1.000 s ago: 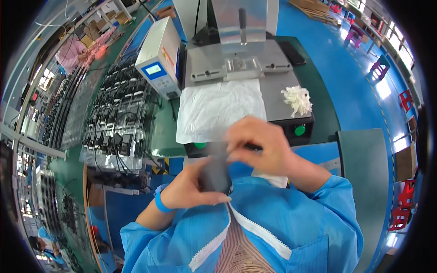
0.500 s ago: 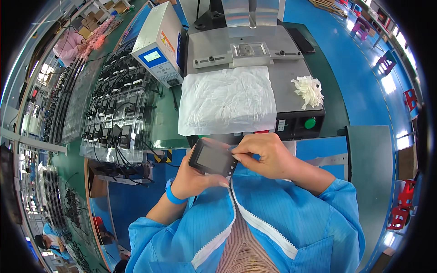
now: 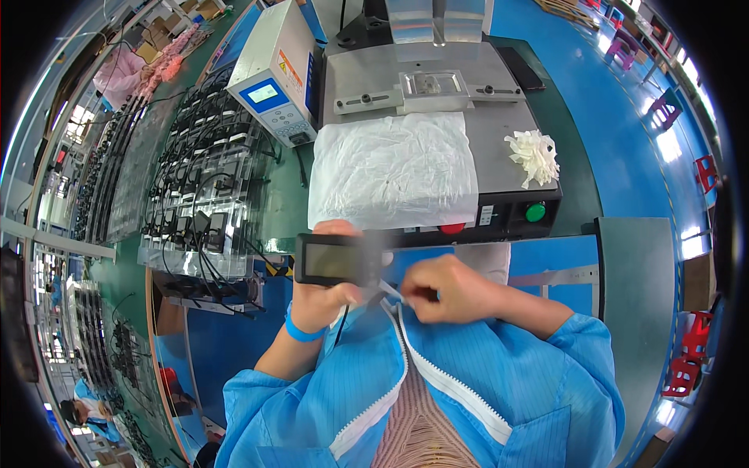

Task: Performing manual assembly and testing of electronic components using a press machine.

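My left hand (image 3: 316,300) is closed around a small black device with a screen (image 3: 328,261), holding it in front of my chest. The device's right end is smeared by motion. A thin black cable (image 3: 342,326) hangs below it. Just right of the device, my right hand (image 3: 452,288) is closed in a pinch, fingers curled. From its fingertips a thin pale strip (image 3: 390,291) reaches toward the device; whether it still touches is blurred.
Ahead lies a white cloth (image 3: 394,171) on a machine with a metal fixture (image 3: 431,87). A pile of white strips (image 3: 534,158) sits to its right, near a green button (image 3: 535,212). At left stand a control box (image 3: 273,74) and trays of black cabled devices (image 3: 199,195).
The device has turned level and moved slightly left, its right end now blurred. My right hand has come off its corner, lower, with a pale strip now showing at the fingertips.
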A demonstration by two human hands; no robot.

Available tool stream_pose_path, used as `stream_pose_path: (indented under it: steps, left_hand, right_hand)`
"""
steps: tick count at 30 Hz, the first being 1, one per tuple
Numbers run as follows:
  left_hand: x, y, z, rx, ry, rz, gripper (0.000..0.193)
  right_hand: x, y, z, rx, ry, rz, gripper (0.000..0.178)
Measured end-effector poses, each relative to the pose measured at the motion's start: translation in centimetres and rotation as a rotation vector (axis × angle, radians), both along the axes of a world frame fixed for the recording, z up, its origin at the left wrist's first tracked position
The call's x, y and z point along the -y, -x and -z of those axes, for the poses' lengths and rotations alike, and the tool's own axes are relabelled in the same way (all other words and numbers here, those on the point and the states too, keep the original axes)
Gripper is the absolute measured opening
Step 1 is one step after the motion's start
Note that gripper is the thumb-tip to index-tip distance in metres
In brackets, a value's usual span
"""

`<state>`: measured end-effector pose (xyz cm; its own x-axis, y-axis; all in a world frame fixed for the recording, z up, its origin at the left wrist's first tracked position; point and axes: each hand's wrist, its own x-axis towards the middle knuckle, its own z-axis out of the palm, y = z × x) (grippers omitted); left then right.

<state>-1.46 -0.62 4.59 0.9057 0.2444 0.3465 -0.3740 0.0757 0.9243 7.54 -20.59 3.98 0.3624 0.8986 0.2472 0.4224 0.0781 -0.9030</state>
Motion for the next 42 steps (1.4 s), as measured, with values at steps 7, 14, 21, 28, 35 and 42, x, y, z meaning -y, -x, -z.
stream_pose_path:
  steps: [7, 14, 21, 28, 35, 42]
  left_hand:
    - [-0.6, -0.8, 0.9, 0.07, -0.47, -0.266, 0.061]
    - [-1.1, -0.1, 1.8, -0.158, -0.119, -0.171, 0.077]
    - [0.2, -0.1, 1.3, -0.155, 0.169, 0.003, 0.094]
    - [0.3, -0.2, 1.9, -0.205, 0.303, 0.075, 0.087]
    - [-0.3, 0.7, 2.3, -0.228, 0.29, 0.074, 0.085]
    - [0.6, -0.3, 1.3, -0.278, 0.245, 0.37, 0.082]
  right_hand:
    - [1.7, -0.5, -1.9, -0.25, 0.029, -0.151, 0.005]
    - [7.0, -3.5, -2.8, -0.103, 0.103, 0.191, 0.006]
    - [10.5, -9.3, -3.4, 0.184, 0.029, 0.989, 0.024]
    - [11.6, -13.1, 0.5, 0.798, 0.153, 1.04, 0.035]
    - [12.2, -10.5, 0.4, 0.68, 0.044, 0.937, 0.038]
    - [9.5, -7.0, -2.8, 0.178, -0.228, 0.927, 0.019]
